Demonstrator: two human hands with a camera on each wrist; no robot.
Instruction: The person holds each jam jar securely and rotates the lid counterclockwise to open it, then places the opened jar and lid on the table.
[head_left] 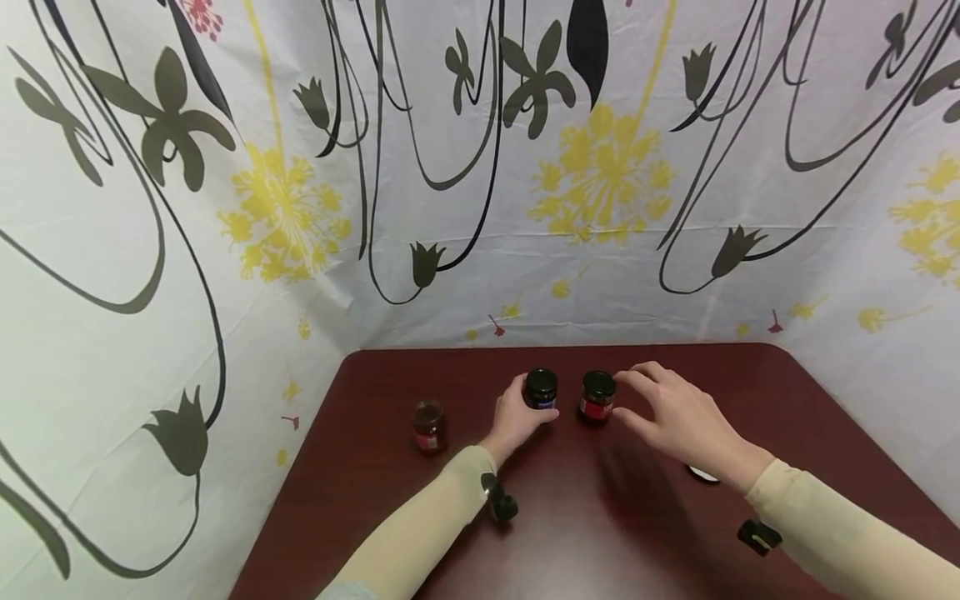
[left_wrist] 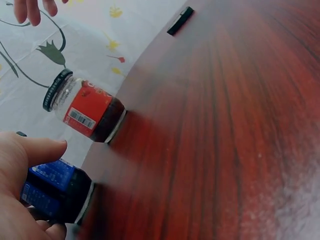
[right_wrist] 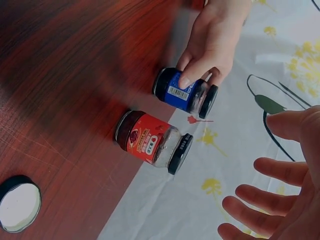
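My left hand [head_left: 517,417] grips a glass jar with a blue label [right_wrist: 176,92] and a dark lid, its thumb across the label. Just right of it on the table stands a jar with a red label [head_left: 597,398], also under a dark lid. Beside that red jar hovers my right hand [head_left: 678,417], fingers spread and apart from it, holding nothing. In the right wrist view its fingers [right_wrist: 265,200] are loosely extended. Farther left stands another jar [head_left: 429,427] with a reddish label and no lid on top.
A loose lid [right_wrist: 20,205], white inside facing up, lies on the dark red wooden table [head_left: 540,533] near the right forearm. Behind the table's far edge hangs a white floral-patterned sheet [head_left: 465,308], which also runs along the left and right sides.
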